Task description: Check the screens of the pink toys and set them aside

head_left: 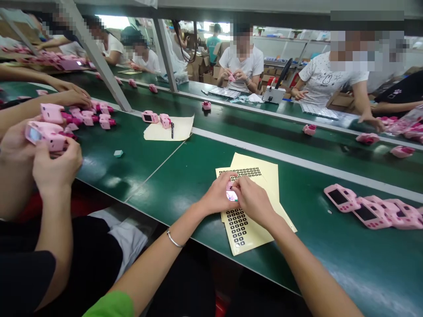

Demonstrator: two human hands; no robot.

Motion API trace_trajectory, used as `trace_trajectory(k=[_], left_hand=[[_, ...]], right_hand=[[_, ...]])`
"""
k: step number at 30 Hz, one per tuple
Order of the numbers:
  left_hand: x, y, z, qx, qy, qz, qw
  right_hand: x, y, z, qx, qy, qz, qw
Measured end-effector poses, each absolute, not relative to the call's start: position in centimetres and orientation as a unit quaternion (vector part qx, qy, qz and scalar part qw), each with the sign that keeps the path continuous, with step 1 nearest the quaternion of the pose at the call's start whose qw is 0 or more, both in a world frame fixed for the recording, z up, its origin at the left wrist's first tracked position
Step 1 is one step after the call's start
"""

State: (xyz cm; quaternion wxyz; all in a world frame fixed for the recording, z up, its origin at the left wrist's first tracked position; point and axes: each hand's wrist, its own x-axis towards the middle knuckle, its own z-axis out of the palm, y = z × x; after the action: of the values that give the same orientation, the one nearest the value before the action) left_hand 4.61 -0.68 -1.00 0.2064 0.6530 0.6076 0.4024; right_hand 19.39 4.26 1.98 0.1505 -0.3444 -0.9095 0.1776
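Observation:
A pink toy camera (231, 195) with a lit screen is in my hands, mostly covered by the fingers. My left hand (218, 192) is closed around its left side, thumb low and fingers over the top. Curled fingers of my right hand (253, 197) press at its upper right edge; whether they pinch anything small besides the camera is hidden. Beneath my hands lie cream sheets (269, 176), with a sticker sheet (237, 229) of small black square stickers on top.
Pink toy cameras (370, 211) with dark screens lie in a row at right. Another cream sheet (181, 127) holds a black pen (172, 130). A neighbouring worker's hands (56, 154) hold a toy camera at left. Pink parts (309, 129) dot the green belt beyond a pale rail (297, 160).

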Motion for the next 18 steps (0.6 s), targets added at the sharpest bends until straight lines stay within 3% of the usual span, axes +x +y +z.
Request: trace_trajectory(k=[18], left_hand=[[4.7,-0.5,0.0,0.685,0.582,0.375,0.228]], right_hand=[[19.3,4.1,1.3,-0.375,-0.899,0.142,0.174]])
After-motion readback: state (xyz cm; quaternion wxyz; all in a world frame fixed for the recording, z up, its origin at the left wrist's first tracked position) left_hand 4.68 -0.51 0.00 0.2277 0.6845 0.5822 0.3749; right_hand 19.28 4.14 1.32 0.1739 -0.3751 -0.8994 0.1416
